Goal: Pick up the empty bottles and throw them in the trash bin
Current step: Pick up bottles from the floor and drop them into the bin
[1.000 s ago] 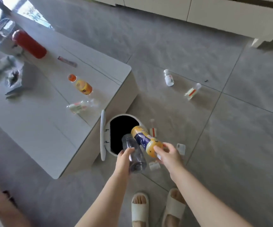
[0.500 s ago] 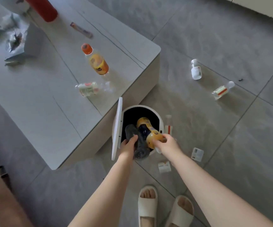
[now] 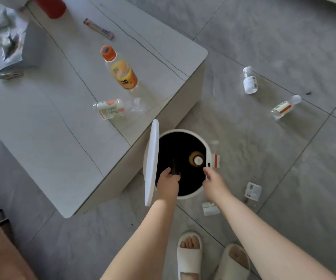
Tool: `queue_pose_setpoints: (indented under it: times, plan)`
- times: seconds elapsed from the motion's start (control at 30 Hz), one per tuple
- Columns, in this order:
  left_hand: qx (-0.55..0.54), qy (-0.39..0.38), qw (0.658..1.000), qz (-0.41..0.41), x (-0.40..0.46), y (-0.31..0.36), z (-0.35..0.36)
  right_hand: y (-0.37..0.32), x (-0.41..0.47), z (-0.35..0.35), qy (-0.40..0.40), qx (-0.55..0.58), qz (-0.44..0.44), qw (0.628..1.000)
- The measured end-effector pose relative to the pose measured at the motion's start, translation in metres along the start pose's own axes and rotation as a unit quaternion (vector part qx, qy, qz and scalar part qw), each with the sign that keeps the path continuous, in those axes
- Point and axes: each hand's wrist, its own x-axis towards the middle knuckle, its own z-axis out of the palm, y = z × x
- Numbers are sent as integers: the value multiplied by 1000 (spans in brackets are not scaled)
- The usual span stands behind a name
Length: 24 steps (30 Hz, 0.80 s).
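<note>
The white round trash bin [image 3: 185, 131] stands on the floor by the table corner, its lid [image 3: 152, 162] raised on the left. A yellow bottle [image 3: 197, 160] is upright inside the dark bin. My right hand [image 3: 213, 181] hovers over the bin's near rim, fingers apart and holding nothing. My left hand [image 3: 168, 182] reaches into the opening, with a dark clear bottle [image 3: 175, 167] at its fingertips; whether it still grips it is unclear. Two empty bottles lie on the table: an orange-capped one [image 3: 122, 71] and a white-labelled one [image 3: 111, 109].
Several more bottles lie on the tiled floor: two at far right [image 3: 249, 80] [image 3: 284, 107], one against the bin [image 3: 215, 156], two near my right arm [image 3: 253, 191] [image 3: 210, 208]. The low grey table [image 3: 42, 128] also holds a red cylinder [image 3: 50, 5], a sachet [image 3: 98, 29] and wrappers [image 3: 3, 41].
Both hands moved forward and down over the bin with their bottles. The right hand let go of the yellow bottle, which now sits inside. The dark bottle has tipped down into the opening.
</note>
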Motion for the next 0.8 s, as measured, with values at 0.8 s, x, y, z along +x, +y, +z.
queue_pose_setpoints:
  times: [0.8]
  plan:
    - [396,-106,901,142,-158,-20,30,52,-156,-62,89,-54,28,994]
